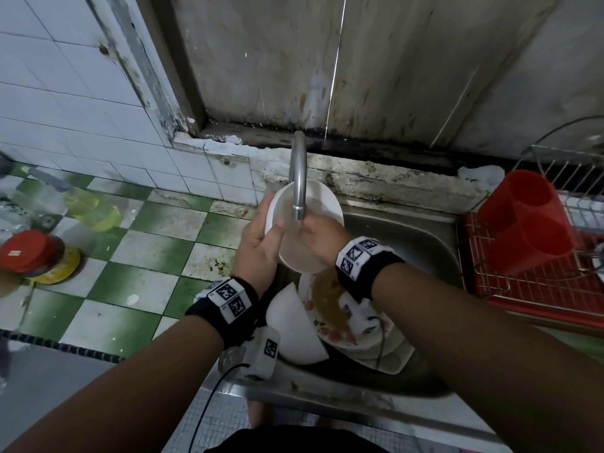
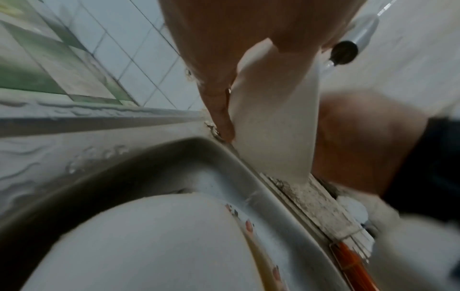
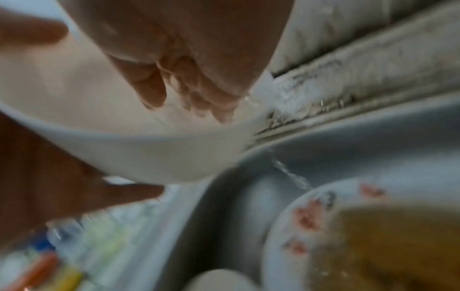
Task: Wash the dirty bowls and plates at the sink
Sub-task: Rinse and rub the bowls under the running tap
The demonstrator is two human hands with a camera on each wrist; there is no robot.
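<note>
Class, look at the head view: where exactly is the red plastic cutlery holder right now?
The red plastic cutlery holder stands at the right edge of the head view, in the wire dish rack beside the steel sink.

White tiled wall (image 1: 65, 103), green-and-white checkered counter (image 1: 140, 256), stained grey panels (image 1: 294, 60) behind, grimy sill (image 1: 376, 178)

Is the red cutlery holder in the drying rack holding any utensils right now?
No, in the head view both compartments of the red cutlery holder in the drying rack look empty.
</note>
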